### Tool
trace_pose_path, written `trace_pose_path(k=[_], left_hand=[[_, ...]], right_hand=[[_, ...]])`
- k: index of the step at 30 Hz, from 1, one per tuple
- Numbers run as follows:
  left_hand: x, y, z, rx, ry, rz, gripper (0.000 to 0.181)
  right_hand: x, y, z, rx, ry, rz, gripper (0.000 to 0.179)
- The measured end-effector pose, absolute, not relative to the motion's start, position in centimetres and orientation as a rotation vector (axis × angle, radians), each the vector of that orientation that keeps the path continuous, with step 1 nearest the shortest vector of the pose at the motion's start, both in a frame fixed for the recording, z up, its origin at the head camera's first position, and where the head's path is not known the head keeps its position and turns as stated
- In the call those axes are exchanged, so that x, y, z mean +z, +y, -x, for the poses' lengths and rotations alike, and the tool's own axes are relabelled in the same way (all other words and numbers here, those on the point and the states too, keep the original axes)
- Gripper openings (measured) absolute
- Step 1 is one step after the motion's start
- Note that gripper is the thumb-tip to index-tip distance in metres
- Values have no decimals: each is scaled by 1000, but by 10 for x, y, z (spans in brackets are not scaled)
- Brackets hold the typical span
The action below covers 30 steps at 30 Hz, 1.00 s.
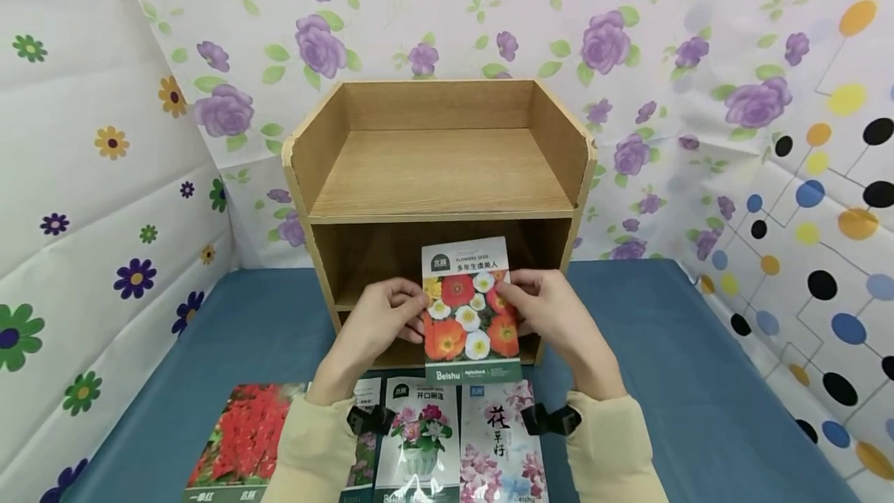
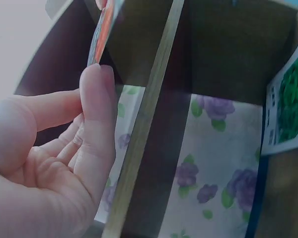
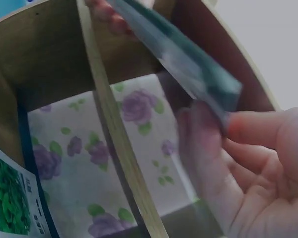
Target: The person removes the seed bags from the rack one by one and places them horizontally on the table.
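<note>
A flower seed packet (image 1: 464, 309) with red, orange and white blooms stands upright before the wooden shelf (image 1: 440, 169), its face toward the head camera. My left hand (image 1: 384, 313) pinches its left edge between thumb and fingers, and my right hand (image 1: 555, 309) pinches the right edge. From the left wrist, the packet (image 2: 102, 32) appears edge-on above my left hand (image 2: 64, 144). In the right wrist view, the dark green packet end (image 3: 218, 87) slants away from my right hand (image 3: 238, 163).
On the blue tabletop (image 1: 698, 379) lie a red-flower packet (image 1: 247, 433), a potted-flower packet (image 1: 419, 433), a pink-blossom packet (image 1: 499, 449) and one partly covered by my left arm. A green-leaf packet (image 2: 290, 99) is inside the shelf. Flowered cloth (image 1: 419, 14) hangs behind.
</note>
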<state>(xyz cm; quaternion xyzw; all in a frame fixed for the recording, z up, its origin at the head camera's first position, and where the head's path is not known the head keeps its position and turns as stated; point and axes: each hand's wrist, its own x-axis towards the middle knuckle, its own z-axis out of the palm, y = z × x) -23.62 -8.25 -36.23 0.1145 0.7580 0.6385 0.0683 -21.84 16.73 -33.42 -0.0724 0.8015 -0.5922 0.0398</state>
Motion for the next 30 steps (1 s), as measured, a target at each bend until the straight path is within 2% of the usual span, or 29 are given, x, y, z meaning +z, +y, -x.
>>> trace_pose_path(k=[11, 23, 30], left_hand=[[-391, -70, 212, 1791, 2052, -471, 20], [-445, -12, 187, 1760, 1903, -404, 13], [-463, 14, 186, 1715, 1876, -450, 9]], right_hand=[[-364, 208, 178, -1713, 2376, 263, 28], [-402, 252, 154, -1606, 2365, -7, 33], [-424, 276, 152, -1541, 2398, -160, 27]])
